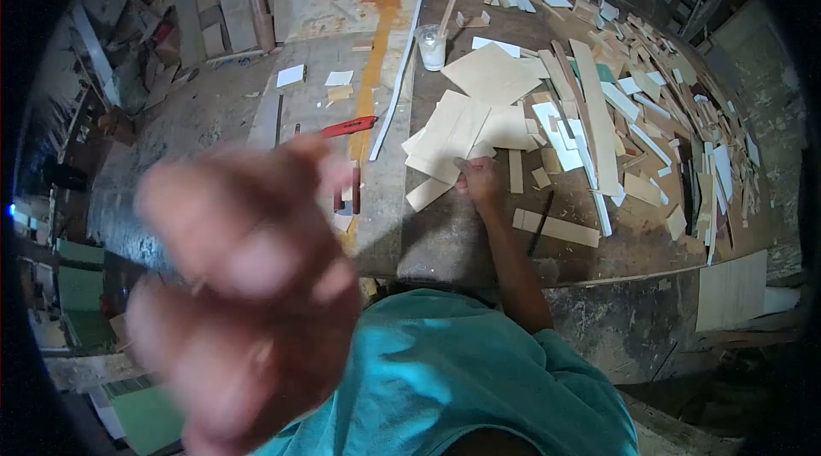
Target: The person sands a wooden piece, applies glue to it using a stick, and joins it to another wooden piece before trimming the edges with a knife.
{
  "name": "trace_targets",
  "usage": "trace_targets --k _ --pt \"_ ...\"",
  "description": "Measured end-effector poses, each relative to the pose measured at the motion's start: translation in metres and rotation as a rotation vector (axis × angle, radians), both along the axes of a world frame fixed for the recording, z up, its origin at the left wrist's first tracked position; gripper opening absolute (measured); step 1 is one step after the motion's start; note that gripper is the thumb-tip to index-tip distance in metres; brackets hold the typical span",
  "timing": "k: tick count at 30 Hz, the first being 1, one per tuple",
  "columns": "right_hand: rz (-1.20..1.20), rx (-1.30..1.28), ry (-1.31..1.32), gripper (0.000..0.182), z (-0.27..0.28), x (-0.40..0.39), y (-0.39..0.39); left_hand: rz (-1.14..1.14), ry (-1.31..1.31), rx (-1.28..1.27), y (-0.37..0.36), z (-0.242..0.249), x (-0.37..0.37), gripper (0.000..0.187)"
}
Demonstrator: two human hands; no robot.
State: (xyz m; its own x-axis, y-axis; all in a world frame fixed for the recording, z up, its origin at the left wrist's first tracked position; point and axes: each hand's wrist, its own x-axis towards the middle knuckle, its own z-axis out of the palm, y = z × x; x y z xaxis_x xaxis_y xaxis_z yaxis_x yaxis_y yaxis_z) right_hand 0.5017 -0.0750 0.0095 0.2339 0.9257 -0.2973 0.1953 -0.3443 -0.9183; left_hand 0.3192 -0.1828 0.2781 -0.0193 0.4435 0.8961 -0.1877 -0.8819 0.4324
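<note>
My left hand (248, 285) is raised close to the camera, large and blurred by motion. Whether it holds anything cannot be made out. On the bench, my right hand (481, 180) is closed at the lower edge of a thin pale wood sheet (449, 127), with thumb and fingers pinched there. Other thin sheets (492, 74) overlap around and behind it. Beyond my left hand a red cutter knife (349, 126) lies on the bench. A dark slim tool (542, 222) rests across a pale strip (569, 229) to the right of my right hand.
A clear cup of white material (431, 47) with a stick in it stands behind the sheets. Many wood and white offcuts (641, 114) are heaped at the right. A long white strip (400, 63) runs along the bench (325, 20). Green pieces (81, 285) lie low at the left.
</note>
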Motion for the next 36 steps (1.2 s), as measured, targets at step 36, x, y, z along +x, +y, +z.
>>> trace_targets --k 36 --pt "-0.444 0.216 -0.575 0.025 -0.020 0.013 0.001 0.161 1.088 -0.705 0.070 -0.270 -0.026 0.046"
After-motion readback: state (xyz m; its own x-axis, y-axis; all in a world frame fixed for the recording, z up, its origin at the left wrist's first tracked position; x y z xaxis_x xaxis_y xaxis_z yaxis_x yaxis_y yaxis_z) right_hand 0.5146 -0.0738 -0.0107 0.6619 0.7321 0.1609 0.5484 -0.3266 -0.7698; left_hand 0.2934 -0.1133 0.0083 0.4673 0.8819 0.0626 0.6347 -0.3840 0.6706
